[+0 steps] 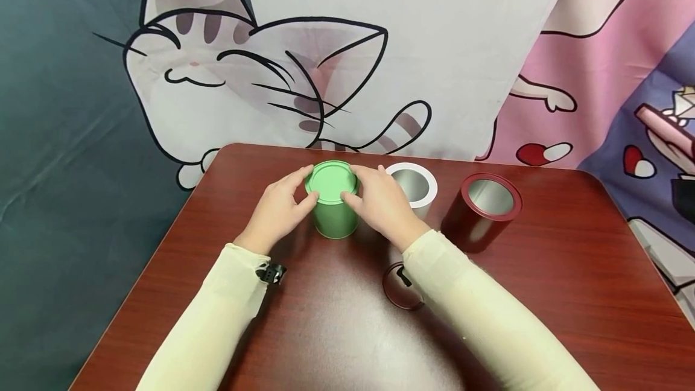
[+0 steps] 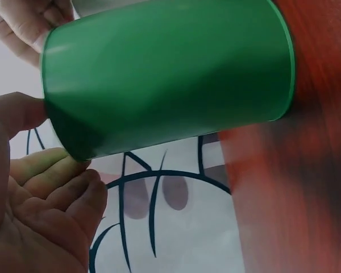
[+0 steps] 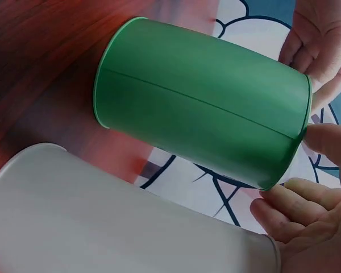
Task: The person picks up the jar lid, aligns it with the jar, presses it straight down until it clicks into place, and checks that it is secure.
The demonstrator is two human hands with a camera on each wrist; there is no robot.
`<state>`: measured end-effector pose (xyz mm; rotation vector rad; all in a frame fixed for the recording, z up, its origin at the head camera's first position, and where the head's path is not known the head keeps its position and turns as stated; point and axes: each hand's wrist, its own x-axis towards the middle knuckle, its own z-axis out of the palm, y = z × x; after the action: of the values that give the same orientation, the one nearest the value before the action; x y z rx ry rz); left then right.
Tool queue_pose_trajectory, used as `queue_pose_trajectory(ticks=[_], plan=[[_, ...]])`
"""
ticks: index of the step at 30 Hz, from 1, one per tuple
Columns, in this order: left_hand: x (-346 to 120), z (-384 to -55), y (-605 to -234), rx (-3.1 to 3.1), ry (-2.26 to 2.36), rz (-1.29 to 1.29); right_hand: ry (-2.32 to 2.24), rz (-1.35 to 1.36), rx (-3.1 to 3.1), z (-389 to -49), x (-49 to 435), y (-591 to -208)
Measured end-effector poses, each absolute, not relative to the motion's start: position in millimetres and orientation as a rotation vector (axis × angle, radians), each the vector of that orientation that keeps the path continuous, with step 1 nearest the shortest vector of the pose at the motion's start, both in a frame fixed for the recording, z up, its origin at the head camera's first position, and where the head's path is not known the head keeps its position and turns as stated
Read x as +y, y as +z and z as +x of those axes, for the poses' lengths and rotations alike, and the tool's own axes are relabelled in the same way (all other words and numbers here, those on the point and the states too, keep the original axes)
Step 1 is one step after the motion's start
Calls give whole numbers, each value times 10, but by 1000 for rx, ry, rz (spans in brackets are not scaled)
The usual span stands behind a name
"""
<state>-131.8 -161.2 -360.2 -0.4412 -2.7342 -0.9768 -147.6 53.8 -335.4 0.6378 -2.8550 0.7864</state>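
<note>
A green can (image 1: 336, 222) stands upright on the table, a pale green lid (image 1: 332, 181) over its top. My left hand (image 1: 279, 207) holds the top rim from the left, thumb at the near edge and fingertips farther round. From the right, my right hand (image 1: 384, 201) grips the same rim in a mirrored way. Both thumbs touch the edge, as the right wrist view shows with the can's seamed side (image 3: 199, 102). A white can (image 1: 414, 183), open at the top with a silvery inside, stands just right of my right hand, which partly hides it.
To the right stands a dark red can (image 1: 483, 210), open-topped and silvery within. A thin dark red ring (image 1: 387, 291) lies on the brown table (image 1: 326, 318), partly under my right forearm. Behind the far table edge hangs a cloth with a cartoon cat (image 1: 244, 89).
</note>
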Motion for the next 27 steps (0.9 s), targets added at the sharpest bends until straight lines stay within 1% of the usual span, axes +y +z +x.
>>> queue_pose_trajectory(ticks=[8,18,27], plan=[[-1608,-1323,-3544,-2791,-947,-439,754,636,-2906,-1481,495,-3324],[-1591,-1312,-3542,-2800,-989,-409,826,589,-2898,-1489,536,-3333],[-1598,-1286,-3582,-2773,-989,-398,777,644,-2873,-1480,528,-3331]])
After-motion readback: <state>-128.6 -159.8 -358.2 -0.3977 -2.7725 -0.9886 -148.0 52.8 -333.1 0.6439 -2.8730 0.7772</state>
